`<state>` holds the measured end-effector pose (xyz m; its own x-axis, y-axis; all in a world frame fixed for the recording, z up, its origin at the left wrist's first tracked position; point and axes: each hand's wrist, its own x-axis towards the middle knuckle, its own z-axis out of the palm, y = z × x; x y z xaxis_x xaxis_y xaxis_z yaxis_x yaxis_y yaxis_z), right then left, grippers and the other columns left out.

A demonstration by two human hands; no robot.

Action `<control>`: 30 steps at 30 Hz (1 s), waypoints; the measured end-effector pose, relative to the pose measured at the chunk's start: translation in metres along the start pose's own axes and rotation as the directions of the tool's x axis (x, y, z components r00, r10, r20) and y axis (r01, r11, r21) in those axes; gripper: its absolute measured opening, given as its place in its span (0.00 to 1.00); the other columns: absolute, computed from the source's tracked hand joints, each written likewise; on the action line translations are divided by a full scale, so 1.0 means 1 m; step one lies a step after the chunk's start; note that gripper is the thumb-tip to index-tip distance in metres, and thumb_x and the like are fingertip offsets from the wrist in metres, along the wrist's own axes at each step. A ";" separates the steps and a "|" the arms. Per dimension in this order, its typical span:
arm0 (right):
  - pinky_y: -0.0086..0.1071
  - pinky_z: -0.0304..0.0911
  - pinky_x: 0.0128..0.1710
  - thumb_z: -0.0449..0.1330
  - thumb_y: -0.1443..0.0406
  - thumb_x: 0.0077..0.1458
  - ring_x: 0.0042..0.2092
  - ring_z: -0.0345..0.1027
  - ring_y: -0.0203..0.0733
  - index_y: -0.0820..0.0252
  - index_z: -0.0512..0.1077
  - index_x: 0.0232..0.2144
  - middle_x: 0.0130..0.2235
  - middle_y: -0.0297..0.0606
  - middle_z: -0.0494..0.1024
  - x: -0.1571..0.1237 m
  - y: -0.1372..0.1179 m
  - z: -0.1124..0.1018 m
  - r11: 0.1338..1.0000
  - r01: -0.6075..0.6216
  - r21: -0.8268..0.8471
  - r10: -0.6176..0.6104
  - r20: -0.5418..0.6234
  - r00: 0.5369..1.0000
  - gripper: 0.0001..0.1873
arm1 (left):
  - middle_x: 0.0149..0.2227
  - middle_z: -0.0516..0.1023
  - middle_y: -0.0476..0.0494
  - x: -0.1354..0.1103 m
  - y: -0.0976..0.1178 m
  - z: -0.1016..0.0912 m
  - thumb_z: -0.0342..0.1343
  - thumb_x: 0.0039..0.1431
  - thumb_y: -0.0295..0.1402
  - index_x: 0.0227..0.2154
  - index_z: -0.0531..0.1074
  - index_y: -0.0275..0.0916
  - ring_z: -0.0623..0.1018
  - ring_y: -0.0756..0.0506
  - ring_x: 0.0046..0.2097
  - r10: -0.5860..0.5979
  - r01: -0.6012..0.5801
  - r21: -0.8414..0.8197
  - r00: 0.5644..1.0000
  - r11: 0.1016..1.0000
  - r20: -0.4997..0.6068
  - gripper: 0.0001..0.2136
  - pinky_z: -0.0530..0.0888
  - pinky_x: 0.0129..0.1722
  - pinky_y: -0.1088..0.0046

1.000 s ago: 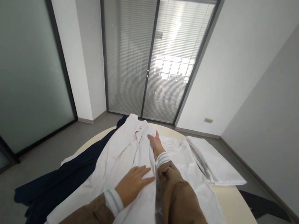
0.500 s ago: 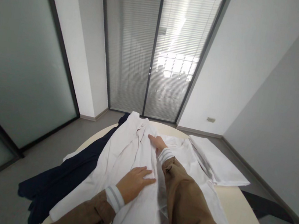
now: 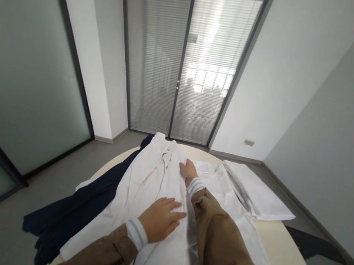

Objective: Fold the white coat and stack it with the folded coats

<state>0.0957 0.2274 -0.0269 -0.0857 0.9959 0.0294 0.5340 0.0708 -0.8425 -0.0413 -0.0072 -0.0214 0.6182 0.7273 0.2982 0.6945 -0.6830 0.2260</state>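
A white shirt lies lengthwise over the table, collar end away from me, with creases down its middle. My left hand rests on the near part of it, palm down, fingers apart. Farther along, my right hand is at the shirt's right edge with its fingers bent in on the cloth; the fingertips are partly hidden. Under my right forearm and to the right spreads more white cloth. Dark navy cloth shows along the shirt's left side and hangs over the table edge.
The pale round-edged table carries the clothes. A flat white piece of fabric sticks out at its right edge. Beyond stand a glass partition with blinds and white walls; frosted glass is on the left.
My right hand has shifted slightly right, and its stretched index finger has bent in at the shirt's edge. My left hand has moved very slightly right on the cloth.
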 end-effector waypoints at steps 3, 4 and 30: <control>0.38 0.58 0.57 0.63 0.63 0.53 0.57 0.67 0.51 0.65 0.67 0.53 0.55 0.52 0.74 -0.008 -0.004 -0.005 0.994 -0.026 -0.102 0.026 -0.007 1.000 0.26 | 0.63 0.67 0.39 -0.003 0.004 -0.005 0.55 0.64 0.39 0.59 0.68 0.50 0.67 0.34 0.63 0.031 -0.030 -0.043 0.999 0.999 0.025 0.21 0.65 0.61 0.46; 0.38 0.59 0.55 0.63 0.63 0.52 0.55 0.68 0.51 0.66 0.65 0.54 0.53 0.53 0.75 -0.013 -0.006 -0.009 0.991 -0.038 -0.132 0.037 -0.005 0.999 0.28 | 0.64 0.66 0.39 -0.004 0.004 -0.006 0.56 0.63 0.40 0.59 0.68 0.50 0.66 0.33 0.64 0.037 -0.035 -0.056 0.999 0.998 0.035 0.22 0.64 0.62 0.45; 0.23 0.53 0.19 0.65 0.46 0.51 0.17 0.57 0.28 0.62 0.75 0.23 0.15 0.27 0.67 -0.262 -0.027 -0.073 0.999 -0.025 -0.043 0.049 0.916 0.398 0.24 | 0.51 0.78 0.42 -0.005 -0.008 0.011 0.40 0.65 0.23 0.52 0.70 0.39 0.76 0.46 0.55 -0.331 0.273 -0.487 0.943 0.830 -0.036 0.18 0.68 0.61 0.67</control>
<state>0.1651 -0.0310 0.0269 -0.7781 0.3485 -0.5226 0.5716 0.0479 -0.8192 -0.0453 -0.0045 -0.0350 0.3400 0.9094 0.2395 0.5659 -0.4013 0.7202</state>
